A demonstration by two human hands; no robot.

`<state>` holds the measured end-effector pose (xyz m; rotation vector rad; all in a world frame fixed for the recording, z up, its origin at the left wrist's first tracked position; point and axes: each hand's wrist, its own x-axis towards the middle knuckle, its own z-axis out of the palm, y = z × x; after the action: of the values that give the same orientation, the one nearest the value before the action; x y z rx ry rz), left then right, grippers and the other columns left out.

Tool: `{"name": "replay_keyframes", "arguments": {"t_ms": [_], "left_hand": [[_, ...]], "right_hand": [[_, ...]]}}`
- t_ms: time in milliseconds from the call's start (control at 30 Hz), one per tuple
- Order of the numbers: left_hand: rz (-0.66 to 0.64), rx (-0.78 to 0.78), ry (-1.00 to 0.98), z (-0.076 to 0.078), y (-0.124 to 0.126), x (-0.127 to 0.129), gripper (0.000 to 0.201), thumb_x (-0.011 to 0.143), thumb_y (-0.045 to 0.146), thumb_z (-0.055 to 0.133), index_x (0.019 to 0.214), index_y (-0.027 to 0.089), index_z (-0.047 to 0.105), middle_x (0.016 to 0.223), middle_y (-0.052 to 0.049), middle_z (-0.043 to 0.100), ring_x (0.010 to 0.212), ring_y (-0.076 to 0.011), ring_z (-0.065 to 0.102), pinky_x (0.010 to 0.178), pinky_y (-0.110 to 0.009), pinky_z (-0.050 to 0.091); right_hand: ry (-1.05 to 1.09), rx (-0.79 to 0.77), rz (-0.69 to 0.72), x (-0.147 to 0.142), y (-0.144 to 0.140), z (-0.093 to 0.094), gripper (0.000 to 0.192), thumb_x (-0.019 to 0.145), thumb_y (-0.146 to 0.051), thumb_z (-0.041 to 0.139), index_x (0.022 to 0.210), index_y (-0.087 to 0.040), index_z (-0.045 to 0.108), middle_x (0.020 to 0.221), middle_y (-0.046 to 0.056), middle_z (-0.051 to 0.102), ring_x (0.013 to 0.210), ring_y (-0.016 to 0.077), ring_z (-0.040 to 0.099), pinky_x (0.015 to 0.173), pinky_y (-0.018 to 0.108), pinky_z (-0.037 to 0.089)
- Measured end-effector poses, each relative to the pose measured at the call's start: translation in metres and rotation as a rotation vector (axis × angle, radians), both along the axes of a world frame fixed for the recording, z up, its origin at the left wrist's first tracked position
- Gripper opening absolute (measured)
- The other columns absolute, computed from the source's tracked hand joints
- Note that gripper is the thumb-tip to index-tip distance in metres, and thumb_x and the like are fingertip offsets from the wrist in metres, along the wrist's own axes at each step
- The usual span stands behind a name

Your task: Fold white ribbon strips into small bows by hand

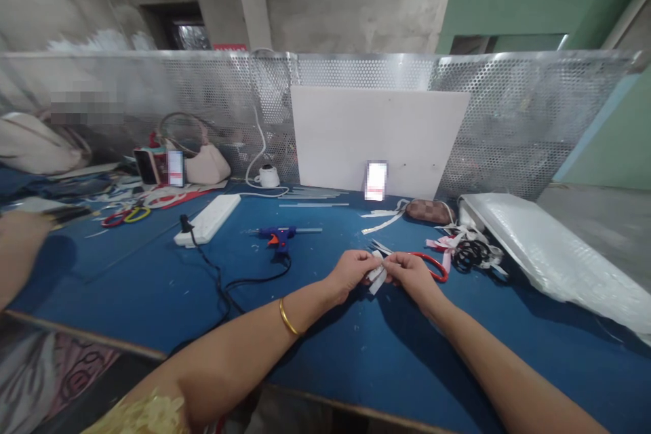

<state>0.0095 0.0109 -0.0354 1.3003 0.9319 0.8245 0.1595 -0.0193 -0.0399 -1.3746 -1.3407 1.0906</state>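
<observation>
Between my two hands, just above the blue table [325, 339], is a small folded piece of white ribbon [377, 281], one end hanging down. My left hand [352, 272] pinches it from the left, with a gold bangle on that wrist. My right hand [411, 276] is closed on its right side, the fingertips of both hands nearly touching. Right behind my right hand lies a pair of red-handled scissors [437, 267], partly hidden, blades pointing away to the left. Farther left rests a blue glue gun [279, 237] with a clear glue stick in its back.
A white power strip [208, 220] feeds black cords across the left. Clear glue sticks [315, 196], white ribbon strips [381, 222] and a lit phone [376, 181] are at the back. Ribbon scraps and black bands [472, 252] lie beside a plastic-wrapped pack [554, 251]. Another person's arm [20, 251] reaches in left.
</observation>
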Motion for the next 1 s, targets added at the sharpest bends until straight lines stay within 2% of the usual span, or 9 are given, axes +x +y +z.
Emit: {"name": "replay_keyframes", "arguments": {"t_ms": [433, 700, 833, 1000], "left_hand": [[0.006, 0.019, -0.040, 0.000, -0.001, 0.001, 0.031, 0.061, 0.042, 0.067, 0.053, 0.015, 0.053, 0.047, 0.002, 0.049, 0.044, -0.0072, 0.039, 0.044, -0.021, 0.028], [0.050, -0.062, -0.064, -0.002, -0.003, 0.004, 0.022, 0.061, 0.033, 0.064, 0.055, 0.015, 0.053, 0.046, 0.003, 0.048, 0.041, -0.0068, 0.037, 0.041, -0.020, 0.024], [0.022, -0.075, -0.089, 0.001, -0.003, 0.003, 0.023, 0.061, 0.034, 0.066, 0.057, 0.015, 0.055, 0.047, 0.002, 0.049, 0.042, -0.0066, 0.038, 0.042, -0.020, 0.023], [-0.057, -0.102, -0.145, 0.006, -0.001, 0.001, 0.030, 0.063, 0.043, 0.067, 0.064, 0.014, 0.060, 0.054, 0.001, 0.052, 0.047, -0.0084, 0.044, 0.045, -0.021, 0.030]], "right_hand": [[-0.002, 0.052, -0.043, -0.001, 0.000, 0.001, 0.022, 0.068, -0.038, 0.063, 0.068, -0.016, 0.060, 0.053, 0.000, 0.058, 0.049, 0.0112, 0.050, 0.048, 0.022, 0.037], [-0.290, 0.261, -0.120, -0.007, -0.010, 0.006, 0.013, 0.073, -0.030, 0.056, 0.069, -0.018, 0.060, 0.053, -0.002, 0.055, 0.049, 0.0115, 0.047, 0.048, 0.023, 0.034], [-0.236, 0.228, -0.126, -0.007, -0.009, 0.010, 0.015, 0.074, -0.032, 0.056, 0.069, -0.018, 0.060, 0.053, -0.002, 0.056, 0.049, 0.0122, 0.047, 0.049, 0.023, 0.035], [-0.072, 0.187, -0.070, -0.001, -0.004, 0.012, 0.019, 0.071, -0.036, 0.060, 0.068, -0.018, 0.060, 0.051, -0.002, 0.054, 0.048, 0.0113, 0.045, 0.047, 0.023, 0.032]]}}
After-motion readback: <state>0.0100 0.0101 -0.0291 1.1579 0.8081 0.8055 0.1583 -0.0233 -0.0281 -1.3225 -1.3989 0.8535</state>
